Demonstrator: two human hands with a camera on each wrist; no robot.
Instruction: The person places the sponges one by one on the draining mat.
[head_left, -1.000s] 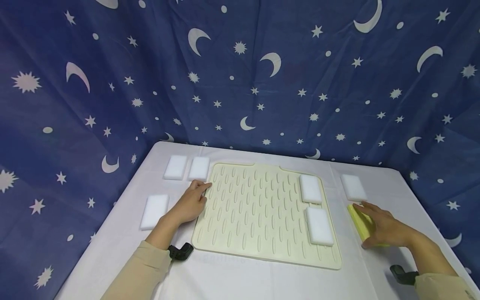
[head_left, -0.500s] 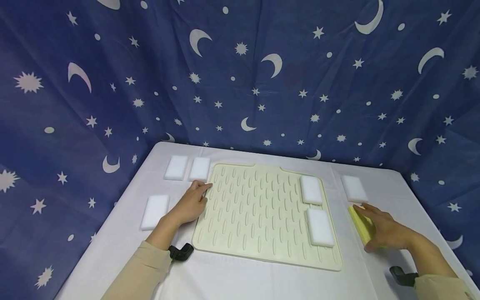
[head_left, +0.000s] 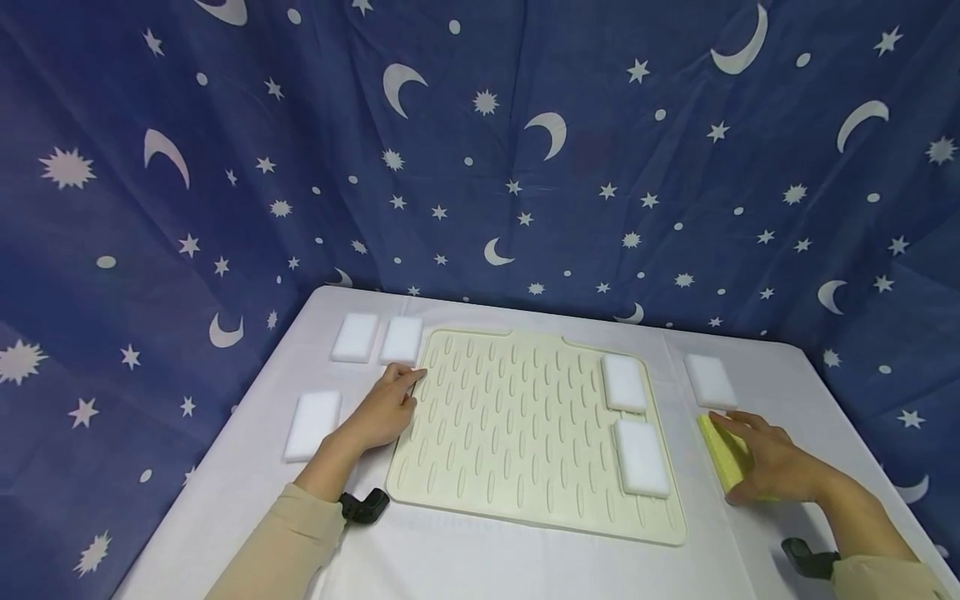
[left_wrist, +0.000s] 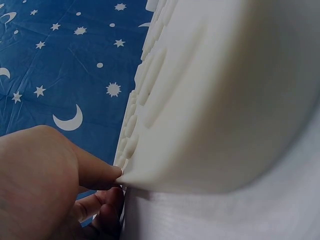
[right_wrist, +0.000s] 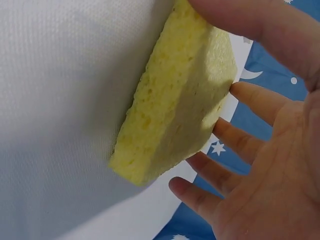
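A cream ridged drying mat point(head_left: 510, 417) lies on the white-covered table. At its left edge my left hand point(head_left: 384, 408) pinches the rim; in the left wrist view the thumb point(left_wrist: 100, 170) lies on the mat's edge with curled fingers point(left_wrist: 102, 205) below. To the right of the mat, my right hand point(head_left: 780, 462) spans a yellow sponge point(head_left: 726, 454) and holds it between thumb and fingertips. Seen from the right wrist, the porous sponge point(right_wrist: 170, 105) has the thumb point(right_wrist: 260, 25) on one side and fingertips on the other. The sponge rests flat on the cloth.
Two white sponge blocks, one farther back point(head_left: 624, 383) and one nearer point(head_left: 642, 458), sit on the mat's right side. Other white blocks lie off it: one behind the yellow sponge point(head_left: 711, 382), several at left point(head_left: 312, 427). A starry blue curtain point(head_left: 450, 167) hangs behind the table.
The scene has shifted slightly downward in the head view. Both hands, the mat and the yellow sponge otherwise stay as they were.
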